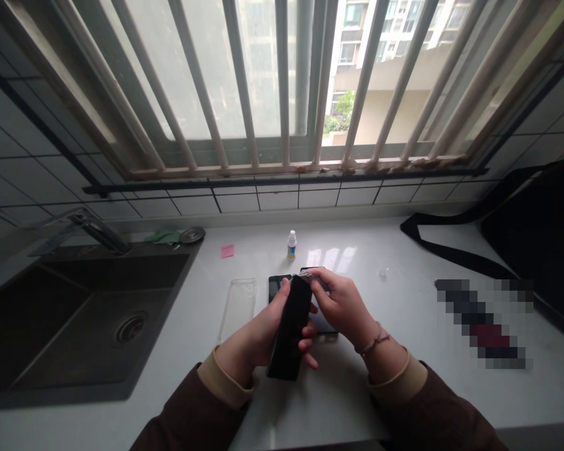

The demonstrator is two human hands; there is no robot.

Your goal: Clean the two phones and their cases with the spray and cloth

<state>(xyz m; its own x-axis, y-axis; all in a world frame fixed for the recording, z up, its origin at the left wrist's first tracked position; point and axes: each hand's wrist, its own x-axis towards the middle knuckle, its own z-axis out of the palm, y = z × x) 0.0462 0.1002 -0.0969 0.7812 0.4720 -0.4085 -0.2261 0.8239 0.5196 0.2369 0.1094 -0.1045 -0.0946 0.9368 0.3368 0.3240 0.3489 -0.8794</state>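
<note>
A black smartphone is held tilted over the counter, its dark face toward me. My left hand wraps around it, thumb along the left edge and fingertips showing at the right. At the phone's top end, my right hand pinches a small shiny metal piece; its exact kind is too small to make out. Two more flat, dark-edged devices lie beneath the hands: one on the left and one on the right, both partly hidden. A clear phone case lies left of my left hand.
A small white bottle stands behind the hands, with a pink sticky note to its left. On the left is a dark sink with a faucet. A black bag with a strap and a pixelated item occupy the right.
</note>
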